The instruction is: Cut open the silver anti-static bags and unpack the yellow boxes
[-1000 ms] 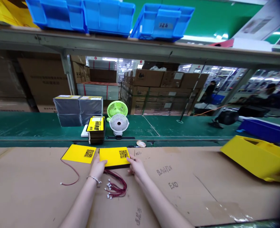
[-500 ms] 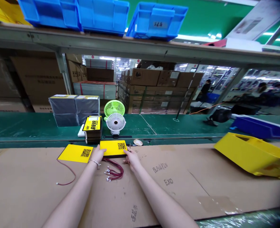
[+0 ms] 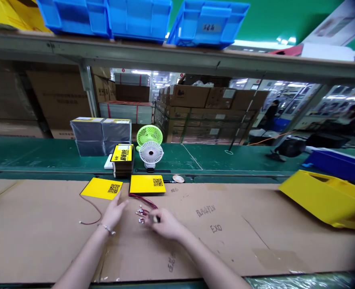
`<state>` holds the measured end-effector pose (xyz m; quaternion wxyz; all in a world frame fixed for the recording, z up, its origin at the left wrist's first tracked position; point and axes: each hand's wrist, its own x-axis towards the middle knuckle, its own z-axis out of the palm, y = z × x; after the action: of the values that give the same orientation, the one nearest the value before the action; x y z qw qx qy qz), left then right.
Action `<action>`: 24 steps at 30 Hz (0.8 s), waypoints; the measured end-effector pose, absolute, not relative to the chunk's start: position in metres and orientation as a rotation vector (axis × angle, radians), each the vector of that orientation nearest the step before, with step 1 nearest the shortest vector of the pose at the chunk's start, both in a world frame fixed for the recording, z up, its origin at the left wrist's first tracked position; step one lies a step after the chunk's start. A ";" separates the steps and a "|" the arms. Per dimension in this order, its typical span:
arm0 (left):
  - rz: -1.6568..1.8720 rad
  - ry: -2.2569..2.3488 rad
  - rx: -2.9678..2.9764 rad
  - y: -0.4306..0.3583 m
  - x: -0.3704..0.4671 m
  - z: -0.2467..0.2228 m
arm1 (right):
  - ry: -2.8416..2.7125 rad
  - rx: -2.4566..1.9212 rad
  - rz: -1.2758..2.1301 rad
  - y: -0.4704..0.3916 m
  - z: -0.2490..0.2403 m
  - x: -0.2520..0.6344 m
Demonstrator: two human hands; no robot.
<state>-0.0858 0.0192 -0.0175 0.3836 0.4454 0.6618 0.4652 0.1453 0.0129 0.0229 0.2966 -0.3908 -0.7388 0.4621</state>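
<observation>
Close to the lower right edge of a yellow QR-code panel (image 3: 100, 188) is my left hand (image 3: 113, 212), fingers stretched and apart. One thin dark-red wire (image 3: 98, 212) trails from that panel. A thicker yellow stack with a QR code (image 3: 143, 184) lies to the right, and a bundle of dark-red wires (image 3: 145, 200) with white connectors (image 3: 141, 211) runs from it toward me. My right hand (image 3: 167, 224) is over the wire ends, closed around a small dark pen-like thing (image 3: 156, 219), blurred. Whether its fingers also touch the wires is unclear.
Cardboard (image 3: 243, 253) covers the bench. Behind stand a stack of yellow-topped boxes (image 3: 123, 160), a white fan (image 3: 151, 153) and a green fan (image 3: 149, 134). A yellow bin (image 3: 325, 200) lies at right. Blue bins (image 3: 209, 26) sit on the overhead shelf.
Both hands have let go of the right yellow stack. My left hand has moved left and toward me; my right hand has come down over the wire ends. The view has shifted slightly.
</observation>
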 end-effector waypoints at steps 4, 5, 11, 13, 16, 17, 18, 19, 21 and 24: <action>1.218 1.678 1.207 -0.047 -0.104 -0.012 | -2.389 -1.139 0.913 -0.005 0.029 0.151; 1.212 1.721 1.218 -0.064 -0.110 -0.012 | -2.422 -1.196 0.823 -0.002 0.029 0.152; 1.183 2.003 1.272 -0.147 -0.132 -0.027 | -2.312 -1.355 0.622 0.018 0.015 0.152; 1.141 2.093 1.363 -0.165 -0.129 -0.035 | -2.274 -1.373 0.572 0.013 0.008 0.150; 1.056 2.215 1.661 -0.181 -0.115 -0.046 | -2.244 -1.347 0.524 -0.004 0.001 0.149; 1.025 2.249 1.779 -0.183 -0.110 -0.048 | -2.240 -1.335 0.513 -0.009 -0.001 0.149; 1.000 2.280 1.887 -0.185 -0.105 -0.049 | -2.236 -1.323 0.504 -0.014 -0.002 0.149; 0.984 2.312 1.970 -0.185 -0.101 -0.049 | -2.233 -1.313 0.496 -0.018 -0.002 0.150; 0.983 2.371 2.066 -0.186 -0.096 -0.048 | -2.228 -1.295 0.482 -0.022 -0.004 0.152; 1.000 2.408 2.121 -0.186 -0.093 -0.043 | -2.226 -1.269 0.465 -0.020 -0.007 0.156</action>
<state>-0.0927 -0.1860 -0.0430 -0.1095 0.6272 0.7122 0.2957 0.1559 -0.0197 -0.0071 0.2654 -0.4696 -0.8242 0.1723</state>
